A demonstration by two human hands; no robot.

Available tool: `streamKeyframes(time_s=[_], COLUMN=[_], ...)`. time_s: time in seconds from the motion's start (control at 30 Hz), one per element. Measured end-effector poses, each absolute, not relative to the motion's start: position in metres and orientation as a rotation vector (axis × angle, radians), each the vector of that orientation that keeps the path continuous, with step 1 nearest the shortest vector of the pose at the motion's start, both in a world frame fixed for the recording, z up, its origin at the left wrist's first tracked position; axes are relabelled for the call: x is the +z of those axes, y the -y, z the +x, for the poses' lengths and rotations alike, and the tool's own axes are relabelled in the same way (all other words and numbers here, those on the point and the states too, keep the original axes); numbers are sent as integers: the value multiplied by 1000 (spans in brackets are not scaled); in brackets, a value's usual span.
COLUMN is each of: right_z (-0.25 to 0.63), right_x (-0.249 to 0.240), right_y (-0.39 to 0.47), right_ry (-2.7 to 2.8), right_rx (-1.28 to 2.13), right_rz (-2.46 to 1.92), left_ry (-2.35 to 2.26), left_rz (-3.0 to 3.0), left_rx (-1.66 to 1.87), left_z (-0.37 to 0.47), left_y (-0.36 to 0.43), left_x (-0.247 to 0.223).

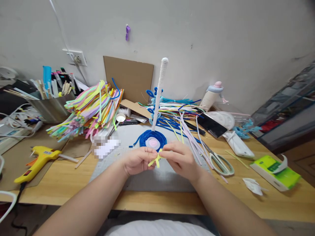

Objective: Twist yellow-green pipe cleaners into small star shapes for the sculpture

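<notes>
Head view shows the left hand (137, 160) and the right hand (180, 159) meeting over a grey mat (147, 180), fingertips of both pinched together on a short yellow pipe cleaner (155, 159) that looks partly bent into a small shape. Just beyond it, at 12 o'clock, stands a coiled blue base (149, 139) with a white stem (159, 91) upright from it, so that part seems built while the yellow piece seems unfinished. The wooden table (73, 183) is crowded: a heap of coloured pipe cleaners (91, 109) at 10 o'clock, a yellow glue gun (36, 162) at 9, scissors (220, 162) at 3, a green tissue pack (277, 170) further right. A pale wall (221, 39) closes the back.
</notes>
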State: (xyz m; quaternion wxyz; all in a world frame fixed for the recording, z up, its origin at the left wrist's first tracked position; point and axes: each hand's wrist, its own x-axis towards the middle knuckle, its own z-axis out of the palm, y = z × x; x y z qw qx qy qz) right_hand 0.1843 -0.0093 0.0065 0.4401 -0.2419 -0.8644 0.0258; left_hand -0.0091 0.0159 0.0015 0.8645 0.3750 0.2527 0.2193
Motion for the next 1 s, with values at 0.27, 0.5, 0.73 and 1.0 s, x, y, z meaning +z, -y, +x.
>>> streamKeyframes(time_s=[0.27, 0.5, 0.73, 1.0], right_z=[176, 168, 162, 166], right_x=[3, -1, -9, -10], right_y=[15, 18, 19, 8], right_ry=[2034, 1875, 1664, 1807], right_rx=[129, 237, 573, 397], right_rz=[-708, -830, -1072, -1016], left_ry=[-531, -588, -673, -807], left_rz=[754, 881, 976, 1107], left_rx=[513, 707, 915, 1027], left_z=[-9, -4, 2, 6], left_y=[-14, -11, -9, -9], left_x=[4, 3, 0, 6])
